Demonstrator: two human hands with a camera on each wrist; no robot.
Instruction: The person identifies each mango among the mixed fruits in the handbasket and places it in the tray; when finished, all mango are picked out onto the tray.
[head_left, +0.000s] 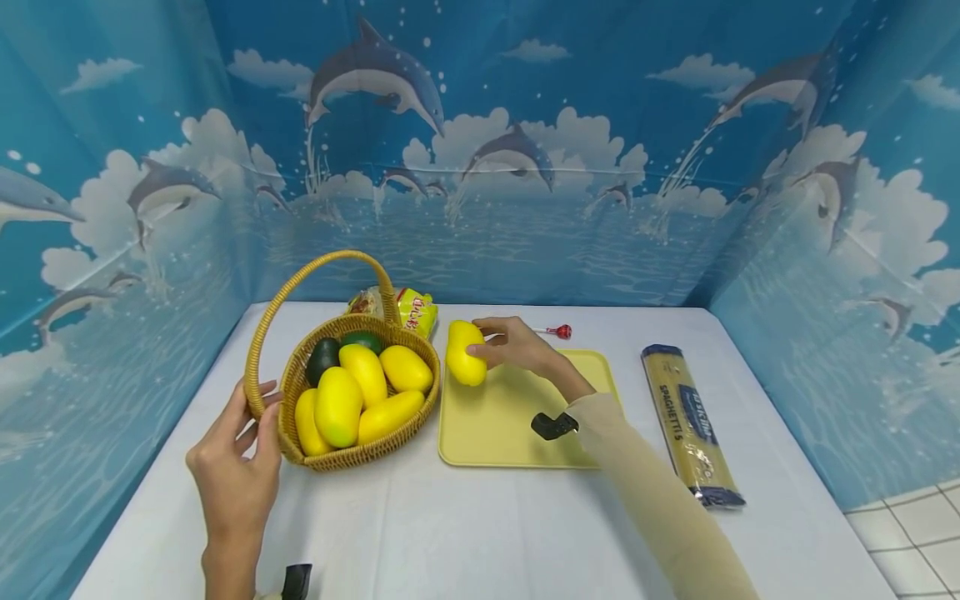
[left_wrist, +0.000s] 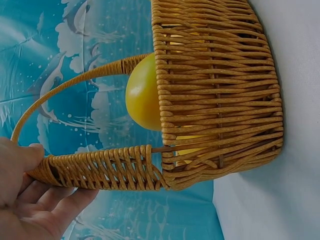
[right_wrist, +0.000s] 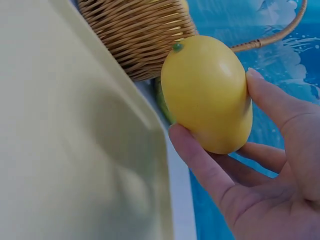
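Right fingers (right_wrist: 198, 159) grasp a yellow fruit (right_wrist: 207, 95), seemingly above the tray (head_left: 510, 429). Left fingers (left_wrist: 75, 202) grip the basket handle (left_wrist: 105, 167).

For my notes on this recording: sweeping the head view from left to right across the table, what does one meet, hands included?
Left hand on the handle → wicker basket → yellow fruit held over the tray's left part → right hand → spaghetti pack.
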